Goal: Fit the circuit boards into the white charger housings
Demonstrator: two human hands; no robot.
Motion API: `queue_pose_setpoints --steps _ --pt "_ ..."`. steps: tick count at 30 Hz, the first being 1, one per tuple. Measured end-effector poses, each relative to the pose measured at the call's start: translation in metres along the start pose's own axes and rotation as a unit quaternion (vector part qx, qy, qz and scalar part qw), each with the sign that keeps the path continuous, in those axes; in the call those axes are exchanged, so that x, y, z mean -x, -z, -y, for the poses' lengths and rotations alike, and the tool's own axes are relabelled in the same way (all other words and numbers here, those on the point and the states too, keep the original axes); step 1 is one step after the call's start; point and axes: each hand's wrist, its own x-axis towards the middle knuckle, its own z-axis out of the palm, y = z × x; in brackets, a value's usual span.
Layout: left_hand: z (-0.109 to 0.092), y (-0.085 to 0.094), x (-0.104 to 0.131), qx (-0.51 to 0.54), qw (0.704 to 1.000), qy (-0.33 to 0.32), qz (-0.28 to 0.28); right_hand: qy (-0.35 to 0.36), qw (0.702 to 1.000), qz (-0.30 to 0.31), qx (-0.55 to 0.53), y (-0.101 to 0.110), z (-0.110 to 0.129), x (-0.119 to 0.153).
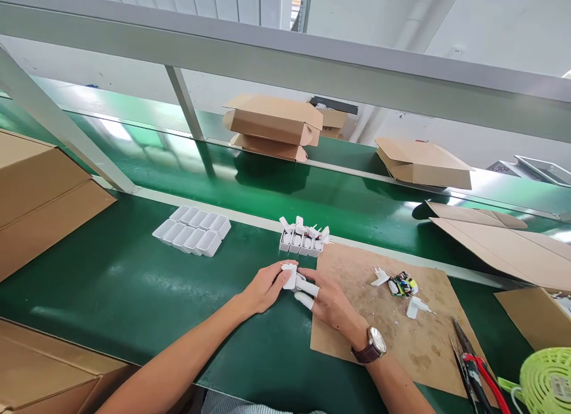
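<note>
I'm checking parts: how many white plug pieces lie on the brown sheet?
2: one white plug piece just left of the circuit-board cluster on the brown sheet, the other plug piece on its near side. Any underneath would be hidden.

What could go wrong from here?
1. The small white piece in the left hand might slip; some of the right hand's fingers wear smooth-looking white covers.
2. The row of filled white cases stands just beyond both hands; a bump could spill the parts sticking out.
3. Exposed circuit boards lie loose near the right forearm, possibly getting knocked.
</note>
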Motion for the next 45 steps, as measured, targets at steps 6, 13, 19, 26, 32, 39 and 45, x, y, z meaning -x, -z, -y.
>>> queue_pose_setpoints --steps 6,13,19,26,32,39,45 --pt "0.006 -0.001 0.001 -0.004 1.000 -0.015 -0.013 -0.021 0.999 -0.031 0.015 -0.017 0.004 0.003" --pt "0.022 -0.007 0.003 0.021 0.987 -0.162 -0.004 -0.020 0.996 -0.090 0.018 -0.019 0.003 0.007" --pt "0.019 -0.010 0.000 -0.023 0.987 -0.158 -0.011 -0.019 0.996 -0.088 0.020 -0.030 -0.002 0.010" --pt "0.012 -0.005 -0.006 -0.138 0.933 -0.324 -0.067 -0.014 0.997 -0.074 0.027 -0.026 -0.001 0.011" --pt "0.003 -0.004 -0.008 -0.158 0.934 -0.302 -0.107 -0.048 0.997 -0.059 0.032 -0.027 0.001 0.009" --pt "0.000 -0.004 -0.005 -0.141 0.941 -0.287 -0.108 -0.049 0.997 -0.063 -0.004 -0.023 0.000 0.004" --pt "0.005 -0.002 -0.003 -0.129 0.947 -0.279 -0.096 -0.062 0.997 -0.046 0.016 -0.026 0.001 0.008"
